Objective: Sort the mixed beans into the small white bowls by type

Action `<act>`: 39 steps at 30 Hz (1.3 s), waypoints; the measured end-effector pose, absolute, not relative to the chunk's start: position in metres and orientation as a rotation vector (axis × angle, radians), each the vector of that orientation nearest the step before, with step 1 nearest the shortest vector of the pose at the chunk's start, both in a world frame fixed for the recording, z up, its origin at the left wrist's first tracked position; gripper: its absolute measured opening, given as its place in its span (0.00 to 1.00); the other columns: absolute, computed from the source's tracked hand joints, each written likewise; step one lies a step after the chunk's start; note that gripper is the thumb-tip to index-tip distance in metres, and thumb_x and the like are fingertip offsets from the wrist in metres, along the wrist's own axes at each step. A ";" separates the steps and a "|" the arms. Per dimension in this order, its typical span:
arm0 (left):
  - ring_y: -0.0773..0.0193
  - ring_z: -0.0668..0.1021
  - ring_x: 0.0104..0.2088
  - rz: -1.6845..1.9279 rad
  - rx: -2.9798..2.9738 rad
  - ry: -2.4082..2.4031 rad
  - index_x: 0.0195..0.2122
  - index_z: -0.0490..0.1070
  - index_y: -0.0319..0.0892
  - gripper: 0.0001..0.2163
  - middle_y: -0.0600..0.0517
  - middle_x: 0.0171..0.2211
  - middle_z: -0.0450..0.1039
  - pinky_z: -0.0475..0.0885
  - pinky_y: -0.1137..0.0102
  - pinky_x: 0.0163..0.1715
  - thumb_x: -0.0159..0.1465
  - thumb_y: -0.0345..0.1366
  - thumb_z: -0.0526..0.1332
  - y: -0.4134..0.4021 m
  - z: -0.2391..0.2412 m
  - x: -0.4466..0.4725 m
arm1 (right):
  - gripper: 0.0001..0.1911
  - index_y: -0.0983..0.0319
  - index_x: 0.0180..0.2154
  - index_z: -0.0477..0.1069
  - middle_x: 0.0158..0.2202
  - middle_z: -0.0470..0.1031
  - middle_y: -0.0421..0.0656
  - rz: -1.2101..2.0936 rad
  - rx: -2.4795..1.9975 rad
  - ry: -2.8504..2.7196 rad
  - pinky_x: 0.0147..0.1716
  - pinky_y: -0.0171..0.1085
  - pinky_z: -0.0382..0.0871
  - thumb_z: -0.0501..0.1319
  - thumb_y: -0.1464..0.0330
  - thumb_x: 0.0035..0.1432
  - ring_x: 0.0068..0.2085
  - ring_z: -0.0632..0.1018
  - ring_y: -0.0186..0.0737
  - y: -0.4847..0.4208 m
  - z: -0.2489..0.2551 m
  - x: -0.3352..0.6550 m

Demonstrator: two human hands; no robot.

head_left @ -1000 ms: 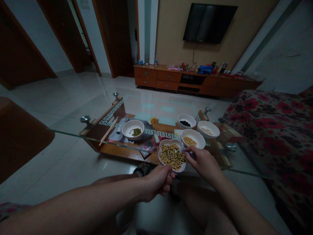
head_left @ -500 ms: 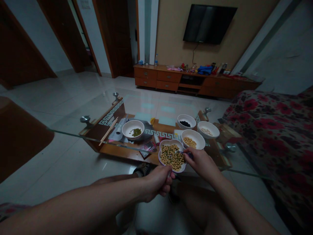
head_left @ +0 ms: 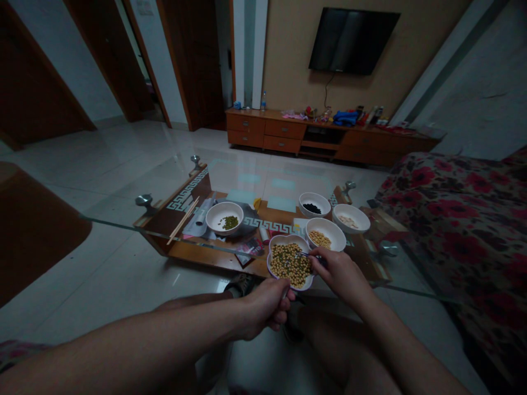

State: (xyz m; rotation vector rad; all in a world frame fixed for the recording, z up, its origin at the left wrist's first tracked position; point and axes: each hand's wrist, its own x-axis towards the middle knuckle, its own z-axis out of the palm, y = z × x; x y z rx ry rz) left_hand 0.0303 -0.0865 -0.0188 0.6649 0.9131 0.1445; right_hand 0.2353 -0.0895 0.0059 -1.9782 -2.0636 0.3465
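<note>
Head view: The right hand [head_left: 340, 274] is the nearer hand to the beans. Its fingers [head_left: 317, 259] are pinched together on a thin metal tool [head_left: 303, 254], maybe tweezers; it is too small and dark to be sure. The tool's long line runs sideways, from the fingers out to the left, and its tip sits over the bowl of mixed beans [head_left: 290, 262]. So the beans lie just to the left of the right fingers, very close.

The left hand [head_left: 265, 307] is just below the near rim of that bowl. Its fingers are curled shut, and it seems to hold the rim, but I cannot tell if it really grips it.

Just past the right fingers, a little farther away, stands the bowl of yellow beans [head_left: 325, 235]. Behind that are the bowl of black beans [head_left: 314, 204] and the bowl of pale beans [head_left: 351, 218]. Far to the left of the fingers is the bowl of green beans [head_left: 224, 218], with chopsticks [head_left: 182, 220] lying beyond it. All of them rest on the glass table [head_left: 123, 203].
</note>
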 end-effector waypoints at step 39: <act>0.74 0.53 0.14 0.148 0.671 0.895 0.31 0.59 0.43 0.10 0.62 0.18 0.50 0.44 0.73 0.16 0.62 0.44 0.49 -0.087 -0.024 0.030 | 0.13 0.58 0.39 0.73 0.35 0.78 0.44 0.394 -1.983 -2.074 0.36 0.35 0.66 0.52 0.62 0.61 0.37 0.77 0.40 -0.087 0.001 0.238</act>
